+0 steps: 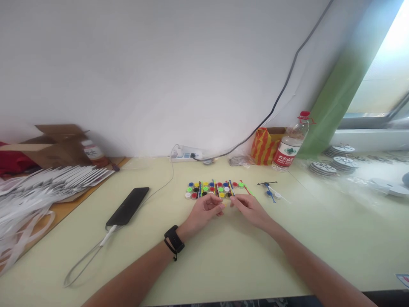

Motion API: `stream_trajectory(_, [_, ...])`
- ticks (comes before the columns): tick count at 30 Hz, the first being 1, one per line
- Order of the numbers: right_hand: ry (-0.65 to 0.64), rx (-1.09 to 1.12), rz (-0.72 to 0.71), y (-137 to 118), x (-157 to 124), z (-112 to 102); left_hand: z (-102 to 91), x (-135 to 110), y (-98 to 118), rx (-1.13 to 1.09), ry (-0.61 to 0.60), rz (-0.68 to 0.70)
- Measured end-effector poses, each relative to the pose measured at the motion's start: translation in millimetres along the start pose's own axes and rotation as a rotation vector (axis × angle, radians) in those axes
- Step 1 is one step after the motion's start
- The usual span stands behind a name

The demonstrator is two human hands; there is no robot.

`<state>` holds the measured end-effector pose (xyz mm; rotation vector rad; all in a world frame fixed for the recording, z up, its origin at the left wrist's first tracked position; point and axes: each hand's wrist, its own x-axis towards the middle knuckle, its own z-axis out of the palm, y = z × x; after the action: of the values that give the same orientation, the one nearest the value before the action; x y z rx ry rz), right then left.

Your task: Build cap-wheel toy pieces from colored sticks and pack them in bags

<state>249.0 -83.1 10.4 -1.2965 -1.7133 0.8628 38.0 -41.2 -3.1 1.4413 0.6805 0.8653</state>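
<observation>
My left hand (206, 209) and my right hand (249, 209) meet over the pale yellow table (223, 256), fingers pinched together around a small yellow piece (224, 204) between them. Just beyond the fingertips lie rows of small coloured round caps (217, 189) with several thin coloured sticks across them. A black band sits on my left wrist. To the right of the caps rest a few loose sticks with blue discs (270, 189).
A black phone (128, 206) on a white cable lies at the left. A power strip (187, 155) sits by the wall. A water bottle (290, 145) and a striped bag (263, 145) stand at the right, with stacked discs (335, 160) beyond. White bags (38, 187) and a cardboard box (54, 145) fill the left.
</observation>
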Motion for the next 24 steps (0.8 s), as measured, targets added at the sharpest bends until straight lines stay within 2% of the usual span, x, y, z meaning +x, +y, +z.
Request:
stream_trajectory(9, [-0.131, 0.068, 0.007, -2.3, -7.2, 5.9, 1.0, -2.4, 3.1, 0.008, -0.021, -0.010])
stream_trajectory(19, [-0.075, 0.019, -0.092, -1.0, -8.7, 4.1, 1.9, -3.4, 5.8, 0.027, -0.016, -0.030])
stream_trajectory(24, [-0.068, -0.149, -0.150, 1.0, -11.7, 4.9, 1.4, -2.5, 6.7, 0.043, -0.005, -0.035])
